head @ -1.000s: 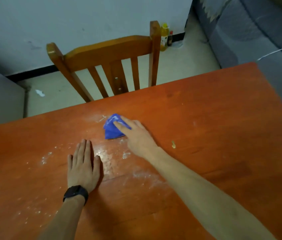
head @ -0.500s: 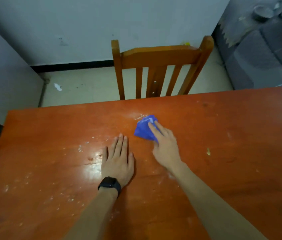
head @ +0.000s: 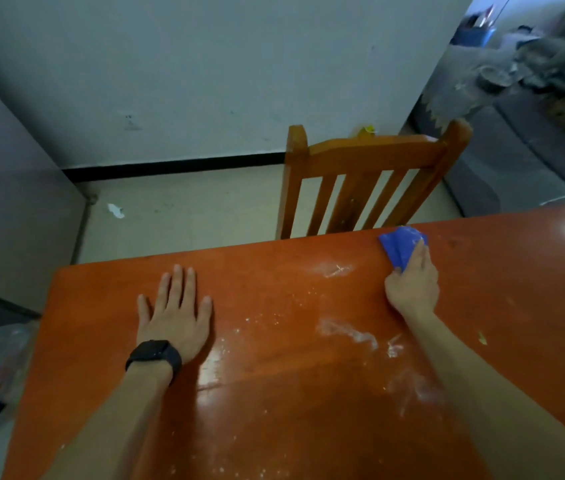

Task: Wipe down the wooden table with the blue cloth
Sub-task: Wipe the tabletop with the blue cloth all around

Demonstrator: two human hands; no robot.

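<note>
The wooden table (head: 274, 403) is reddish-brown and dusted with white powder smears near its middle. A folded blue cloth (head: 399, 247) lies at the table's far edge, right of centre. My right hand (head: 412, 286) presses on the cloth's near part, fingers closed over it. My left hand (head: 174, 317) rests flat on the table to the left, fingers spread, holding nothing; a black watch sits on its wrist.
A wooden chair (head: 364, 178) stands pushed against the far edge, just behind the cloth. A grey cabinet side (head: 7, 202) is at the left, a grey sofa (head: 516, 161) at the right. A small yellowish crumb (head: 481, 337) lies on the table's right part.
My right hand has slid the cloth away from the powder patch to the far edge of the table. The left hand stays flat; the view has swung left and up.
</note>
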